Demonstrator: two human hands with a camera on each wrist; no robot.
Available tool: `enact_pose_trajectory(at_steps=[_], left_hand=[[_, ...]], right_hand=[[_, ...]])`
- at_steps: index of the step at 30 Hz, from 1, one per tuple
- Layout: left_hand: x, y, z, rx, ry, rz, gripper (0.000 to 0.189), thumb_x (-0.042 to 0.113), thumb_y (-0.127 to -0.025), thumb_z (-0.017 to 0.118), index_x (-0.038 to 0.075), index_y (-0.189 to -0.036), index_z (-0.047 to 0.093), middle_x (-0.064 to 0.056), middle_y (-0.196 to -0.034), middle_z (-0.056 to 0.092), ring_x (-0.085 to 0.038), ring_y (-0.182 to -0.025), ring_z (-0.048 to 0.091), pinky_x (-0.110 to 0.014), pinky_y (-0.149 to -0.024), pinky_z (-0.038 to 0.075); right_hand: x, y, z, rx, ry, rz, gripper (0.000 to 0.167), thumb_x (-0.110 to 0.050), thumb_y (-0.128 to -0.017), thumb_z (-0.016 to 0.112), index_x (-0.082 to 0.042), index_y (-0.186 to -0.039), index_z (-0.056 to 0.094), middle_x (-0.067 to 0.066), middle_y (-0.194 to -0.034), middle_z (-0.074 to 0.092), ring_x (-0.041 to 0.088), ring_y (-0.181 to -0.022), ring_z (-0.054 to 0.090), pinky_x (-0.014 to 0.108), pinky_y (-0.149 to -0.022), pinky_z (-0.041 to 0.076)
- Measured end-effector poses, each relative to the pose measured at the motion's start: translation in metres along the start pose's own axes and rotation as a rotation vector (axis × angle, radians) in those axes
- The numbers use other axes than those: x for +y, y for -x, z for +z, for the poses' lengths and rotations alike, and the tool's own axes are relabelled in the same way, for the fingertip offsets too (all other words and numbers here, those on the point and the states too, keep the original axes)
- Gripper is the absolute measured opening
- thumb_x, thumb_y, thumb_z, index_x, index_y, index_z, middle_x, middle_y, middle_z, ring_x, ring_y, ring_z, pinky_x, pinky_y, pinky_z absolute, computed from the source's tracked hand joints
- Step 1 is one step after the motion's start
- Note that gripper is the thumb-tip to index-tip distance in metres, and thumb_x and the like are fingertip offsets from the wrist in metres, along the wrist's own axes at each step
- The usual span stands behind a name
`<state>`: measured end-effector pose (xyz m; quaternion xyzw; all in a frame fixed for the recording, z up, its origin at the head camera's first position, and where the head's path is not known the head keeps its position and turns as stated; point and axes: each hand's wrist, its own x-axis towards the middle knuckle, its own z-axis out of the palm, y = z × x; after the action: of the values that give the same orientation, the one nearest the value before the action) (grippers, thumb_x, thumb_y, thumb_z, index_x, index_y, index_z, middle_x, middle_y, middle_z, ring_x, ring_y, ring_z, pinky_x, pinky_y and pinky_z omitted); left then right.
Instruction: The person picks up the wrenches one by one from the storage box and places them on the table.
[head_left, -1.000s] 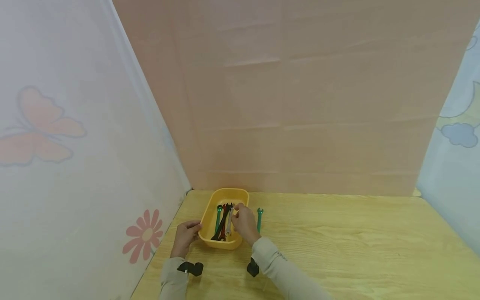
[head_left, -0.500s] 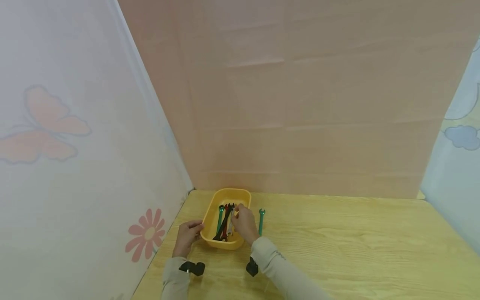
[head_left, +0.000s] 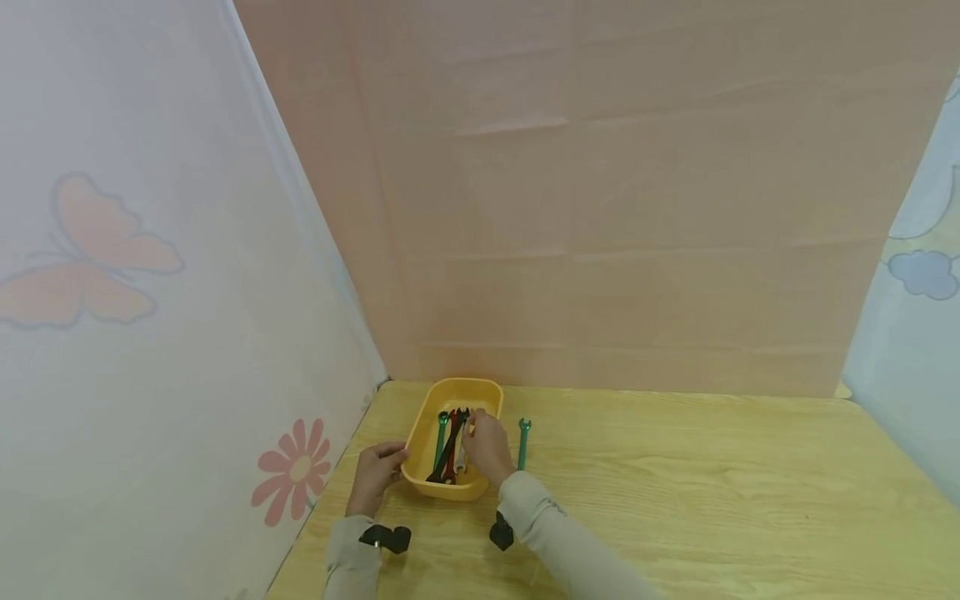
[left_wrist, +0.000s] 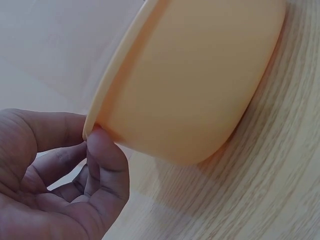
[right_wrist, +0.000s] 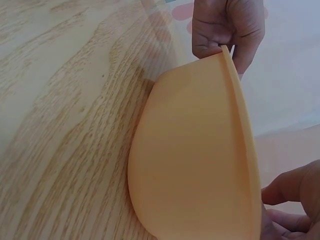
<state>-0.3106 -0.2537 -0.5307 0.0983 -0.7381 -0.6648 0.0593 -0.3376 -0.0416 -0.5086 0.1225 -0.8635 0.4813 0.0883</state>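
Observation:
A yellow plastic bin (head_left: pixel 448 492) stands at the left of the table with several wrenches in it. My left hand (head_left: pixel 372 477) pinches its near-left rim between thumb and fingers, as the left wrist view also shows. Inside lie a green wrench (head_left: pixel 439 442), a black wrench (head_left: pixel 448 450) across a red wrench (head_left: pixel 451 465), and a silver wrench (head_left: pixel 461 460) at the right. My right hand (head_left: pixel 488 446) reaches over the bin's right side, its thumb and fingers pinching the silver wrench's upper end. In the right wrist view the bin wall (right_wrist: pixel 195 150) hides that wrench.
Another green wrench (head_left: pixel 522 442) lies on the wooden table (head_left: pixel 675 475) just right of the bin. A patterned pale wall (head_left: pixel 187 375) rises close on the left. Behind the table's far edge hangs a pinkish-brown sheet (head_left: pixel 600 292).
The head view has shifted slightly, so everything sits a little farther right. Both hands keep their places at the bin, and the wrenches show no clear movement.

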Motion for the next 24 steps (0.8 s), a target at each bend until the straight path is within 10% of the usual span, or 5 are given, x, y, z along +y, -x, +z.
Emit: enact_pose_trajectory(at_steps=[24], left_hand=[[0.0034,0.0034,0.0022,-0.006,-0.003,0.007,0.028,0.000,-0.094,0.066,-0.016,-0.116,0.065,-0.029,-0.103,0.068,-0.026,-0.078,0.067,-0.026,-0.058,0.054]], right_hand=[[-0.0036,-0.0059,0.0044,-0.042,-0.004,0.053,0.009,0.009,-0.091,0.057,0.010,-0.099,0.060,0.004,-0.060,0.058,0.013,-0.045,0.058,0.025,-0.043,0.048]])
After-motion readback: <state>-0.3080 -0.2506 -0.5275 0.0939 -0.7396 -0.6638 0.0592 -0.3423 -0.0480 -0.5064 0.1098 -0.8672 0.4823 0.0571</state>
